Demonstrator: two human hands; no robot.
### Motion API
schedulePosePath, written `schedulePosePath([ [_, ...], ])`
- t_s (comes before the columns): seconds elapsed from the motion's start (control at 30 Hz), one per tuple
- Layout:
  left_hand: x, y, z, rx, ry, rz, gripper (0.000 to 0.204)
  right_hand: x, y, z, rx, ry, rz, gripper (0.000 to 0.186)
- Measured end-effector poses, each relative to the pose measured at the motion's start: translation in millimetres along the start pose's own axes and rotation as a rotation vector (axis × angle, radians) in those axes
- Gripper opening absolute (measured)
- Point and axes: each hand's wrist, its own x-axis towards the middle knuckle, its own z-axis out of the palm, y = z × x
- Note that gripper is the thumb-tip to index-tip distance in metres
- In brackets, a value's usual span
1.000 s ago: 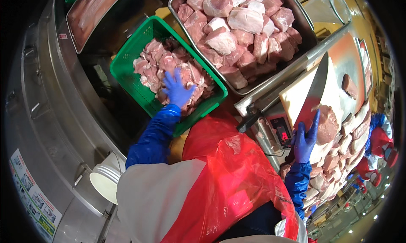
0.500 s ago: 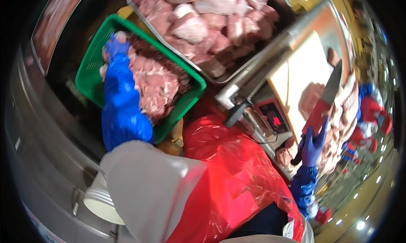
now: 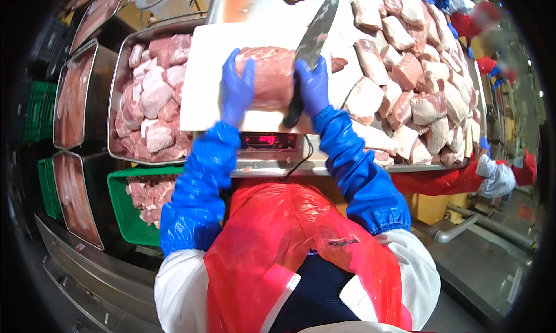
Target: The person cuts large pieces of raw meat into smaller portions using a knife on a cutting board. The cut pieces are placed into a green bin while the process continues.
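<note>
My left hand (image 3: 237, 85), in a purple glove, grips the left end of a large pink piece of meat (image 3: 268, 78) lying on a white cutting board (image 3: 202, 60). My right hand (image 3: 311, 86), also gloved, is closed on a large knife with a black handle (image 3: 315, 28), its blade angled up and away beside the meat's right end. Under the board's near edge, a scale (image 3: 267, 140) shows a red display. To the right lies a big pile of cut meat pieces (image 3: 423, 104).
A steel tray of meat chunks (image 3: 153, 92) sits left of the board, above a green crate (image 3: 130, 226) with meat scraps. Further left are long meat-filled trays (image 3: 75, 95). Co-workers in red and white (image 3: 498, 173) are along the right side. A steel rim (image 3: 417, 166) borders the worktop.
My view has swung round to face the board. My left hand has left the scraps in the green crate and now holds the meat; my right hand, still on the knife, has come beside it.
</note>
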Motion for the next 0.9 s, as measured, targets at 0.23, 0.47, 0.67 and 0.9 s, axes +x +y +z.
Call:
schedulePosePath([
  [0.23,44,19,24,0.313,-0.352,0.463,0.037,-74,-34,-56,0.098,-0.121,0.246,0.035],
  [0.47,-140,33,-90,0.576,-0.368,0.374,0.046,-94,-68,-101,-0.593,-0.580,0.279,0.057],
  [0.67,-102,61,-86,0.328,-0.046,0.462,0.016,-47,-78,-27,-0.815,-0.784,-0.100,0.066],
  [0.9,-121,41,-77,0.228,0.061,0.301,0.020,-70,-96,-147,-1.098,-1.101,0.086,0.067],
])
